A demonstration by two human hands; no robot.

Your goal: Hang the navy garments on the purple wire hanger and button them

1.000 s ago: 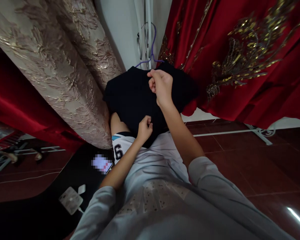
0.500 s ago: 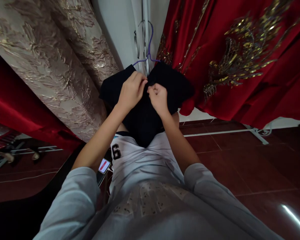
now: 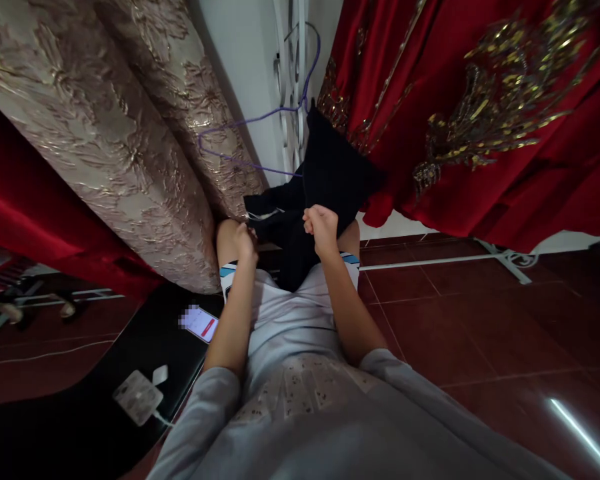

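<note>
A dark navy garment [image 3: 330, 175] hangs half off a purple wire hanger [image 3: 240, 137], whose left arm now sticks out bare. The hanger hooks on a white rack [image 3: 293, 80] against the wall. My left hand [image 3: 245, 241] is closed on the garment's lower left part, which sags near my knee. My right hand [image 3: 323, 228] is a fist gripping the cloth just right of it. Both hands sit low, in front of my white shorts.
A beige embroidered gown [image 3: 105, 133] hangs at left, a red gown with gold sequins [image 3: 480, 113] at right. A phone [image 3: 200, 323] and a white power strip [image 3: 140, 397] lie on a black surface at lower left. Red floor tiles [image 3: 480, 320] spread to the right.
Both hands dropped from the hanger's neck to knee height, pulling the garment down. Its left side slid off the hanger, baring the wire arm.
</note>
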